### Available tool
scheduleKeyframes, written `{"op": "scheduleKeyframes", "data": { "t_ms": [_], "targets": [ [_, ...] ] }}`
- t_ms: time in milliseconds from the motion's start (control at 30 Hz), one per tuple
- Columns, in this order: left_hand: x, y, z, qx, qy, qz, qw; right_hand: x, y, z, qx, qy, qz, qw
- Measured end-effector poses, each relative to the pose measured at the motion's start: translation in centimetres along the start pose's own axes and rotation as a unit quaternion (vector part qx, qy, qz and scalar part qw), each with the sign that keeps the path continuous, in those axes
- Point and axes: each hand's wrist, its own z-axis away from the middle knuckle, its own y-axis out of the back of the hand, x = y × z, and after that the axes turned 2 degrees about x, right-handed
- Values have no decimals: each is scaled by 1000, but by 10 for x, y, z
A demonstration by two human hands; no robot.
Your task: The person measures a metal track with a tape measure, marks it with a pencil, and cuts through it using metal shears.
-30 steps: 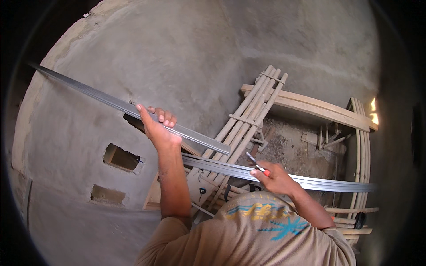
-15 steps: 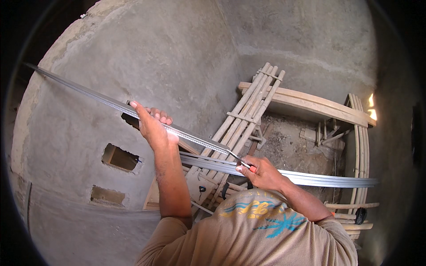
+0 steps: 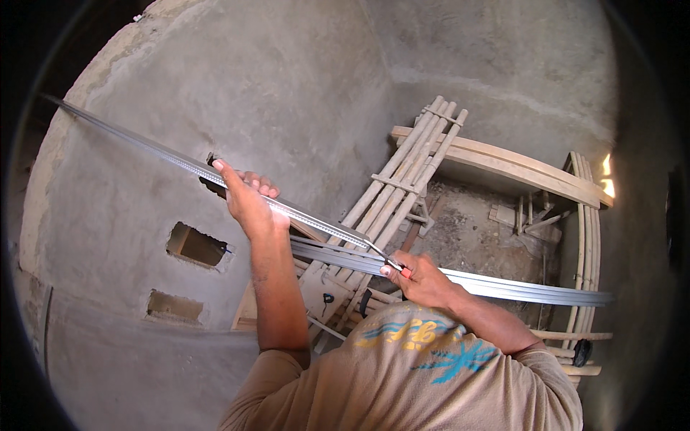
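Observation:
A long, thin metal profile (image 3: 154,149) with a row of small perforations slants from the far left down toward the middle. My left hand (image 3: 251,205) is wrapped round it from below, its thumb along the near side. In my closed right hand (image 3: 424,276) is a pair of snips (image 3: 394,263) with orange-red handle ends. Their slim dark jaws meet the profile's near right end; whether they bite into it is too small to tell. Below and behind my right hand, several more metal profiles (image 3: 517,289) stretch toward the right.
Bamboo poles lashed into a walkway (image 3: 392,187) run away from me, with wooden planks (image 3: 503,164) across the far side. More poles (image 3: 583,230) stand at the right. The grey plastered wall (image 3: 287,86) on the left has rough rectangular openings (image 3: 195,244). Rubble covers the floor (image 3: 467,223).
Both hands keep their grips, and the snips stay at the profile's end. My right hand has shifted very slightly left; the whole view has moved a little.

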Motion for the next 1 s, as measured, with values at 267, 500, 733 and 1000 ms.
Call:
{"op": "scheduleKeyframes", "data": {
  "t_ms": [267,500,733,1000],
  "targets": [
    [-69,8,52,1,77,-19,997,12,-8,-16,6,-14,-10,1000],
    [-80,11,55,-33,104,17,994,30,-11,-24,-9,-9,19,1000],
    [-91,35,45,-153,147,103,972,49,14,-19,-40,159,31,986],
    [-93,58,41,-292,143,185,927,48,42,-46,-209,119,62,969]
  ]
}}
